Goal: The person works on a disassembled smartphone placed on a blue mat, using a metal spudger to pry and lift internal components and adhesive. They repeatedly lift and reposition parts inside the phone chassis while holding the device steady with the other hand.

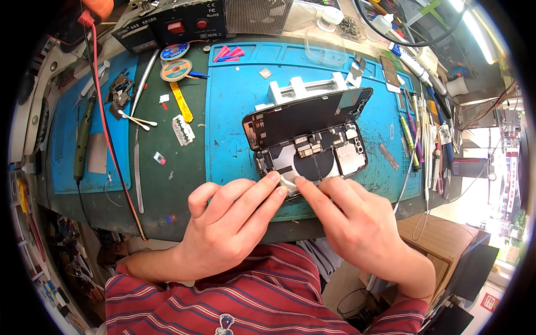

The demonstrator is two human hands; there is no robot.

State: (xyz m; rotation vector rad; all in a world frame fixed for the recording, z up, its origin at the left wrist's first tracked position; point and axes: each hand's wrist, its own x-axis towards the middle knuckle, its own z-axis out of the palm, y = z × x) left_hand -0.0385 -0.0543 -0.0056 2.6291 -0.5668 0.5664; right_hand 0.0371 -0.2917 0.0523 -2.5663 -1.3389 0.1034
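An opened smartphone (329,159) lies on the blue work mat, its inside facing up with a black round pad, circuit boards and a camera block at the right. Its screen (312,120) is tilted up along the far side and leans on a silver metal stand (301,89). At the near edge of the phone, my left hand (234,220) pinches a small white strip (288,183). My right hand (357,218) closes on the strip's other end, index fingertip against it. The right thumb is hidden.
Left of the phone lie a razor blade (183,130), cotton swabs (138,120), solder spools (176,70) and a green pen-shaped tool (85,139) with a cord. Tweezers and screwdrivers (416,134) line the right side. A black power box (173,28) stands behind.
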